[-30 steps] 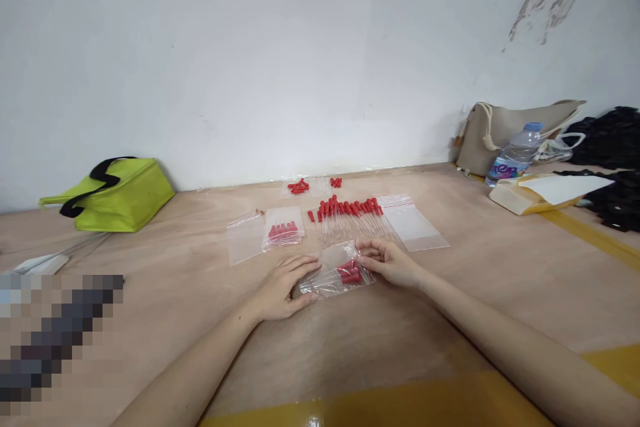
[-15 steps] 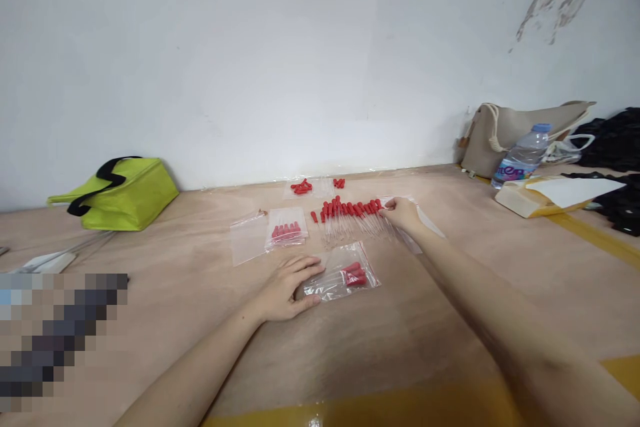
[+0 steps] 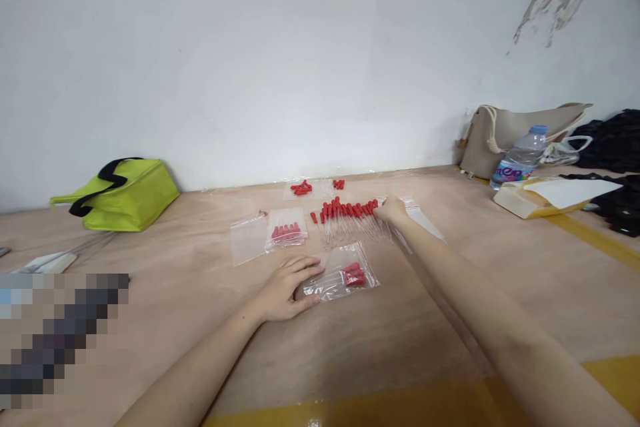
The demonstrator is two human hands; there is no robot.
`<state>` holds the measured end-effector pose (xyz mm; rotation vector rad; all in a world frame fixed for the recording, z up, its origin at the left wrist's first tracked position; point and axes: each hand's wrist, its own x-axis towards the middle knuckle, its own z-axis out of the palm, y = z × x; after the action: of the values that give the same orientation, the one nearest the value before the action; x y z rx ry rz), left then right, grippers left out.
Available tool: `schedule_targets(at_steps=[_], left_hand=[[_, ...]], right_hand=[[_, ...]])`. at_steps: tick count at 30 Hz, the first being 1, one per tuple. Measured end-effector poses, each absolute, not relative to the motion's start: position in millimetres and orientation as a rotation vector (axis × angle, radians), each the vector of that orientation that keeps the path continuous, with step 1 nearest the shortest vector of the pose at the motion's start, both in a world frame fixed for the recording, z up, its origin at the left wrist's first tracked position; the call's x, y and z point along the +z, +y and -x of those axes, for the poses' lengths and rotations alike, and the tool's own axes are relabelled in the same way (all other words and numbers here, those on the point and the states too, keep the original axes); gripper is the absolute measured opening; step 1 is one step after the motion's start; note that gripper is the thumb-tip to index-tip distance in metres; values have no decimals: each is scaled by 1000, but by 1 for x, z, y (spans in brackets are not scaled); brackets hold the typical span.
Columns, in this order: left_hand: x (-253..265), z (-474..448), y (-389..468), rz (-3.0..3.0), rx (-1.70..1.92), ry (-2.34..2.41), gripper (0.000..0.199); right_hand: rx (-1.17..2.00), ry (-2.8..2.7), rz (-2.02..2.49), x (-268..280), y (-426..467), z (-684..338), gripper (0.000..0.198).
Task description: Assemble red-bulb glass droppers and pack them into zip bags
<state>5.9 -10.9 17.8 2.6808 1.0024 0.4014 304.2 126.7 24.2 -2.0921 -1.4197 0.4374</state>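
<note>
My left hand (image 3: 290, 288) lies on the table with its fingers spread, thumb and fingertips at the left end of a clear zip bag (image 3: 367, 255). Inside that bag are several glass droppers with red rubber bulbs (image 3: 354, 275). A row of loose droppers (image 3: 350, 211) is spread beyond it, bulbs toward the wall and thin glass tubes toward me. At the row's right end, my right hand (image 3: 393, 211) has its fingers closed beside the last red bulbs. Whatever is between those fingertips is hidden. Flat clear zip bags (image 3: 425, 221) lie partly under my right wrist.
Left of the row, bagged red bulbs (image 3: 286, 231) lie beside a flat zip bag (image 3: 247, 240). Loose red bulbs (image 3: 301, 187) sit near the wall. A lime-green bag (image 3: 133, 195) stands left; a water bottle (image 3: 520, 157), beige bag (image 3: 520, 127) and open carton (image 3: 520, 199) are right.
My right hand has shifted slightly left, closer against the bulbs at the row's right end, with its fingers more curled. My left hand and the filled bag have stayed put.
</note>
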Motion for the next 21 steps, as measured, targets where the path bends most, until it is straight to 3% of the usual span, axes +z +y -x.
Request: schedule_targets(at_steps=[4,8,12,21], left_hand=[[18,-6,-11,-2683,416,1005,51],[18,-5,-10,-2676,412,997,51],[18,-6,-10,-2668,414,990,51],[19,-7,-12,-2667,438,1003,58]], right_hand=[[500,-1382,1948,30,109,-306,35],[672,-1415,1760,21,73,-304,40],[912,-1249,1356,-2,42,-296,63],[1181,-1024,1077,-13,18,-268,50]])
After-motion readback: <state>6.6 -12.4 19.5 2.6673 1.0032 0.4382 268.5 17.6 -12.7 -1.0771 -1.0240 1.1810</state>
